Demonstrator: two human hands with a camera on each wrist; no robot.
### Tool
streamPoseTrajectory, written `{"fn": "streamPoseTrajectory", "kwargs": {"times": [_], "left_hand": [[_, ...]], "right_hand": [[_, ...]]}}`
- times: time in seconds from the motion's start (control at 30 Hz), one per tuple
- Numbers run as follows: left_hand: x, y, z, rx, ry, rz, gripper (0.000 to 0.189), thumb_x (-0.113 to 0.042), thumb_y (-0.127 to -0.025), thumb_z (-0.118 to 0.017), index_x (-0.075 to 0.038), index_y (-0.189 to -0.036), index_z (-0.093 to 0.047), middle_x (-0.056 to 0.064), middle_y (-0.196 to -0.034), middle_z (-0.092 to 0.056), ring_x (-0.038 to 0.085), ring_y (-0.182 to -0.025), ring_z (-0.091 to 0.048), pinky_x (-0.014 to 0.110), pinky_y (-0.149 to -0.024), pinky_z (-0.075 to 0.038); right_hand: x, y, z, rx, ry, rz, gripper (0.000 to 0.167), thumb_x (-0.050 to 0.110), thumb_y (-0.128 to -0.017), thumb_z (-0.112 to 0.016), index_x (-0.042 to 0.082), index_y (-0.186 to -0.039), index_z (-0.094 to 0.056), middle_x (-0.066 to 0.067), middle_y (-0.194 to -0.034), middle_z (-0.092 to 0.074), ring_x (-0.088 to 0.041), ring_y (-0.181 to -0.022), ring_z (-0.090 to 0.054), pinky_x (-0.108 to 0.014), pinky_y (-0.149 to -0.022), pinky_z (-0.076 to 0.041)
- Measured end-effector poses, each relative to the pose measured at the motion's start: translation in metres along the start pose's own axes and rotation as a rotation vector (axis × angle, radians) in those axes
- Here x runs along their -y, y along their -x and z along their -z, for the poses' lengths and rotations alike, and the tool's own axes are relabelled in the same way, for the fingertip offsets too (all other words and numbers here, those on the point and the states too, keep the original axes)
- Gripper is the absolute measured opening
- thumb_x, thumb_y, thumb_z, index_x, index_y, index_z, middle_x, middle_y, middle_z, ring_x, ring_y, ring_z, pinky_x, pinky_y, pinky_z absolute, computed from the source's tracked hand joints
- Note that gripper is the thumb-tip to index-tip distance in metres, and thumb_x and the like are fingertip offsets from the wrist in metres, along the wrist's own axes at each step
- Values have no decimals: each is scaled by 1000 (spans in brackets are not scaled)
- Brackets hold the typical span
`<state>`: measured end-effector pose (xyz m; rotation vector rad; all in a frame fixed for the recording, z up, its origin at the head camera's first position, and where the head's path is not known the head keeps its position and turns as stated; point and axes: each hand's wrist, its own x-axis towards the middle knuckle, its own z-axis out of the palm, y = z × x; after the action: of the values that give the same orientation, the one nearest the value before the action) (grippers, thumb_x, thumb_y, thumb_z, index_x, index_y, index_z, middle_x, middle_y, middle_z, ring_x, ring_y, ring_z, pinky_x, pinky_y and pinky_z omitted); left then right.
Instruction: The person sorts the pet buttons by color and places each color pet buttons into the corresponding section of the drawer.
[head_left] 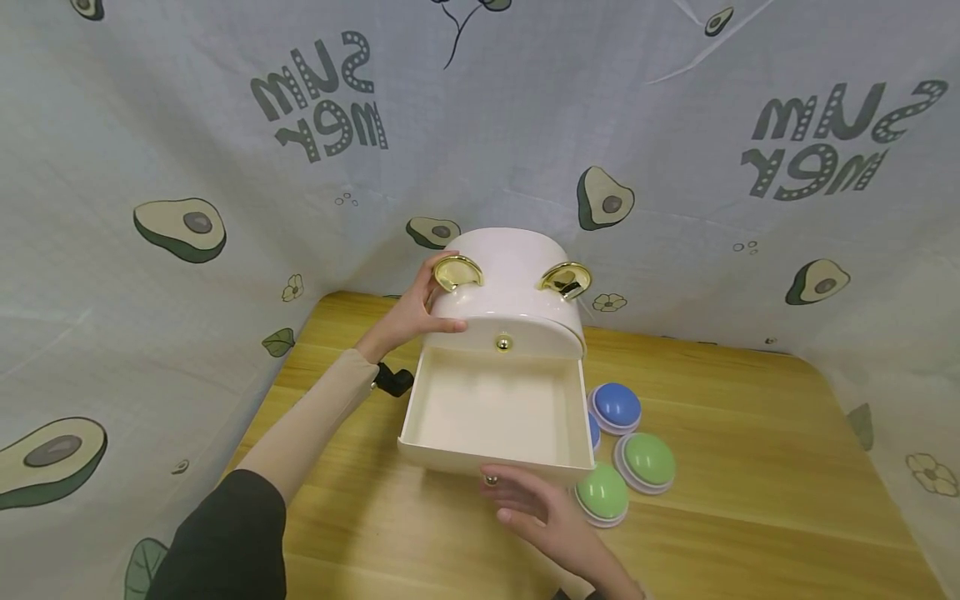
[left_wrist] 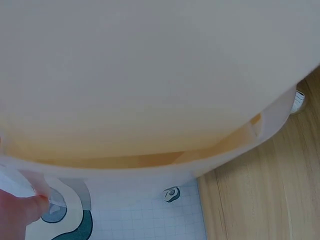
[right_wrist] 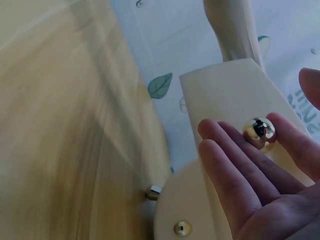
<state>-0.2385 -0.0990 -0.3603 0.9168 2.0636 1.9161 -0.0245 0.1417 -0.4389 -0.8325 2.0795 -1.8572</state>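
Head view shows a white box (head_left: pixel 517 287) with two gold ears (head_left: pixel 457 272) on the tabletop (head_left: pixel 742 450), before a hanging cloth (head_left: pixel 495 158) printed with avocados. Its lower drawer (head_left: pixel 491 404) stands pulled out toward the person, bare inside. The left hand (head_left: pixel 420 307) has its grip around the box's upper left side, thumb on the front edge and other fingers beside the nearer ear. The right hand (head_left: pixel 542 515) is at the drawer front; the right wrist view shows its grip loose, fingers extended, thumb apart, and the gold drawer knob (right_wrist: pixel 259 132) between the index finger and the next. Right of the drawer sit two green domes (head_left: pixel 649 459) and two blue domes (head_left: pixel 617 405), one partly hidden.
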Motion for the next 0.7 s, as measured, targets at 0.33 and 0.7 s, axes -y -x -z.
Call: {"fn": "streamPoseTrajectory", "kwargs": {"times": [0.33,0.7], "left_hand": [[26,-6,5,-14,-10,-26,98,-7,-74,-82,-26,-147,-19,5,-148,-32,11,-137,-27,41,-111,-19],[25,-6,4,-17,8,-9,102,-5,-74,-81,-25,-149,-16,7,-150,-28,15,-138,-25,45,-111,-18]], "right_hand": [[-3,7,-5,6,-25,10,41,-4,-95,-52,-3,-135,-47,-28,-123,-56,-27,-114,-58,-41,-91,-48],[-9,10,-8,-1,-6,39,41,-5,-94,-52,-6,-134,-46,-26,-124,-56,-35,-112,-58,-41,-90,-48]]}}
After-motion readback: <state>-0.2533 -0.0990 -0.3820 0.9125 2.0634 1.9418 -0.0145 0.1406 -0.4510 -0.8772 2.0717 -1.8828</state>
